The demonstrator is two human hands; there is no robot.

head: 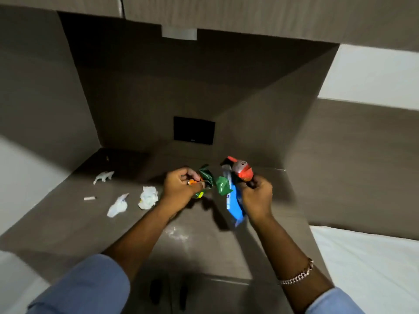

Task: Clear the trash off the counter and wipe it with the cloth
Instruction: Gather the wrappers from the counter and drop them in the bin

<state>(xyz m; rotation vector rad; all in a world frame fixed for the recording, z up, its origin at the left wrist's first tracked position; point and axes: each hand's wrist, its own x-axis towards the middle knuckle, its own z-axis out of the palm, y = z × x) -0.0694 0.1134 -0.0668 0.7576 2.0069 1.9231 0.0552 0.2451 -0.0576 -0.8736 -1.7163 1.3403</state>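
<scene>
Both hands clutch wrappers: left hand [179,186] green wrapper [206,177], right hand [256,196] blue wrapper [233,205]

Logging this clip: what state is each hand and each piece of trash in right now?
Left hand: closed on green wrapper.
Right hand: closed on a bundle of wrappers, with blue wrapper hanging down.
Crumpled white papers: lying loose on counter.
Small stub: lying on counter.
White smudge: unwiped.
</scene>
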